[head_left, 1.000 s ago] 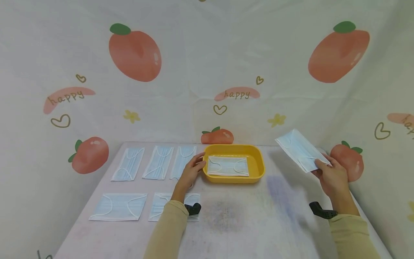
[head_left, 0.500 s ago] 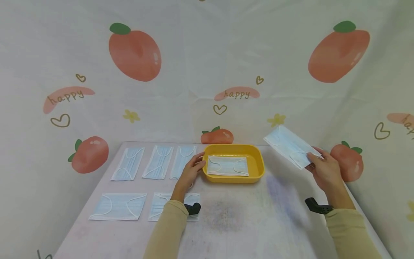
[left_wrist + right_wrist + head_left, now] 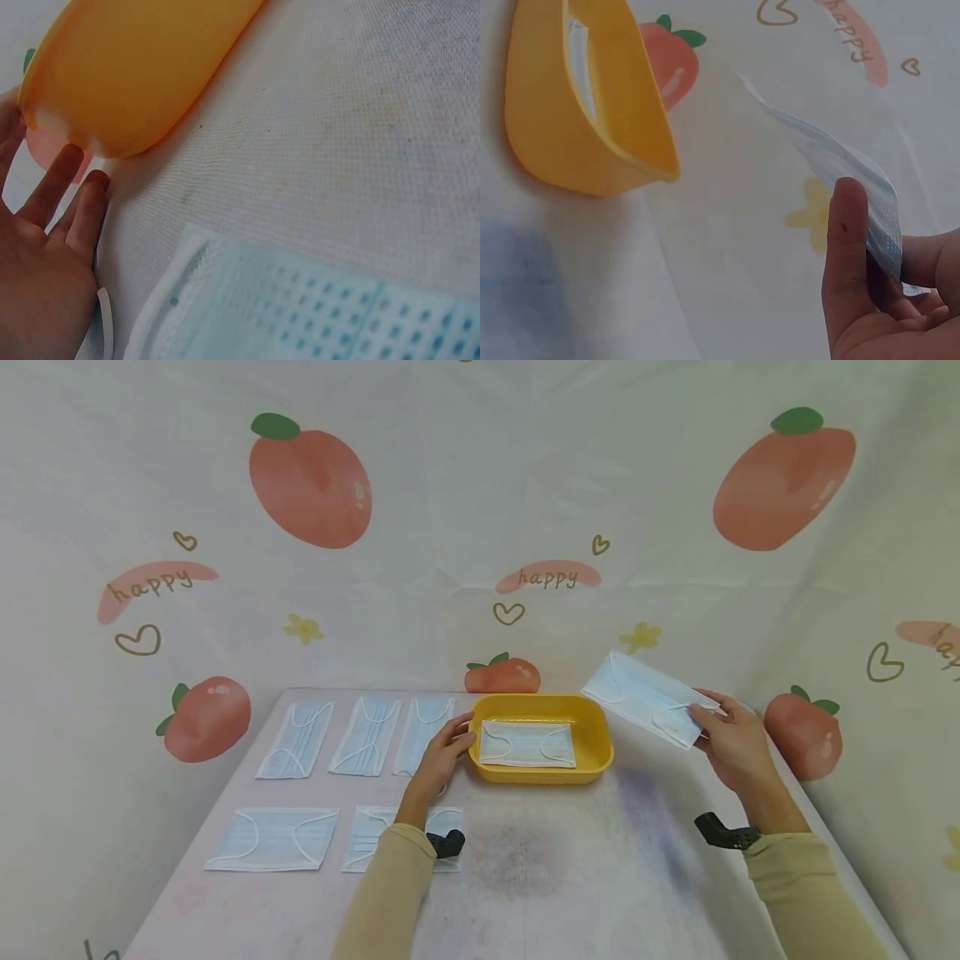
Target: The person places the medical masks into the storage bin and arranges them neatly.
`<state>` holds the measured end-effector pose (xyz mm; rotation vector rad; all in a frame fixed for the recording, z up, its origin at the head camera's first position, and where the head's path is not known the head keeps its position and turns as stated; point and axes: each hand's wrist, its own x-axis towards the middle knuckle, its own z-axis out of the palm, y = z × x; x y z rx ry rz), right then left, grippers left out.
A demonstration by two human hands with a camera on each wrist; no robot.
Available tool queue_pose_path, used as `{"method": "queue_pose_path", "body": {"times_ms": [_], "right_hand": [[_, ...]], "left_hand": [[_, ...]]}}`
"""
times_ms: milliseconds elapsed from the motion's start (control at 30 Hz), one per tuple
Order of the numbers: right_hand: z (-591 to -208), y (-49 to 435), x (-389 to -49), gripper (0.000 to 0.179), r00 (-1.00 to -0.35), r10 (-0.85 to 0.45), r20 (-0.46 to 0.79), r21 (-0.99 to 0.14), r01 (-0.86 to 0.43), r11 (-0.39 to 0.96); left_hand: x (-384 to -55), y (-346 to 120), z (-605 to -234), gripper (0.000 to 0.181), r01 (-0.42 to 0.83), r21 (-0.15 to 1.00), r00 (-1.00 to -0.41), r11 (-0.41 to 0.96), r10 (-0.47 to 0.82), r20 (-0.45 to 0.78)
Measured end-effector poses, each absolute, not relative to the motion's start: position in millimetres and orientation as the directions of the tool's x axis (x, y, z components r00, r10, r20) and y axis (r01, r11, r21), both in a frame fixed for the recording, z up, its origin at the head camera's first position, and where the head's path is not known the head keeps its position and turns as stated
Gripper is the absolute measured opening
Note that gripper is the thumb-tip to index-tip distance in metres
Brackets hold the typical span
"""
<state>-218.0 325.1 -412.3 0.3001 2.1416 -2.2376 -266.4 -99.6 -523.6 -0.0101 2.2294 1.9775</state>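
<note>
My right hand (image 3: 738,752) pinches a light blue face mask (image 3: 648,697) between thumb and fingers, holding it tilted in the air just right of the yellow tray (image 3: 596,760). In the right wrist view, the held mask (image 3: 855,169) appears nearly edge-on beside the thumb. Another face mask (image 3: 527,745) lies flat inside the tray. My left hand (image 3: 438,760) touches the tray's left side with fairly straight fingers; the left wrist view has these fingertips against the yellow wall (image 3: 142,67).
Three masks stand in a row at the back left, one being a face mask (image 3: 365,737) laid lengthwise. Nearer lie two more, a face mask (image 3: 273,839) and a face mask (image 3: 367,839) partly under my left forearm. A printed cloth wall (image 3: 420,527) rises behind the table.
My right hand has carried its mask leftward, closer to the tray's right end. The left hand has stayed at the tray's left side, and the tray has not moved.
</note>
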Motion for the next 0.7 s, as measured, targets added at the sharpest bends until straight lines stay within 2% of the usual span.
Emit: {"method": "queue_pose_path", "body": {"times_ms": [367,700], "right_hand": [[-401.4,305.2,-221.6,0.035,-0.995,0.018,-0.095,-0.995,0.094,-0.044],[-396.3,285.0,-234.9,0.043,-0.991,-0.023,-0.133,-0.984,0.129,0.121]], "left_hand": [[-264.0,-99.4,-520.6,0.049,-0.104,0.987,-0.987,0.124,0.107,-0.118],[-264.1,-99.4,-521.2,0.048,-0.105,0.986,-0.987,0.127,0.108,-0.12]]}}
